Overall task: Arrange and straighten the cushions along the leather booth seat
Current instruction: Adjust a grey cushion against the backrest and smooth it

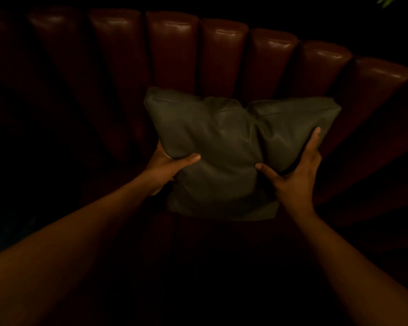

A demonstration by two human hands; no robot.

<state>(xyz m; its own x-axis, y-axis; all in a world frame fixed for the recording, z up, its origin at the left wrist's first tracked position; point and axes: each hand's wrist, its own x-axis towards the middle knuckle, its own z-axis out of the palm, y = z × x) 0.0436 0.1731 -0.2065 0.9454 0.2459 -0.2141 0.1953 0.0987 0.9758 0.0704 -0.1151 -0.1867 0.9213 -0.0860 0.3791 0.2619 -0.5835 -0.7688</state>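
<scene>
A dull green leather cushion (224,147) stands against the ribbed red-brown backrest (172,50) of the booth, its top edge dented in the middle. My left hand (167,169) grips its left side, thumb on the front face and fingers hidden behind. My right hand (297,172) holds its right side, thumb pressed into the front and fingers spread up along the edge. The seat under the cushion is too dark to make out.
The channelled backrest curves away to the left and right (372,90). Green plant leaves (400,3) show at the top right corner. Everything below and beside my forearms is in deep shadow.
</scene>
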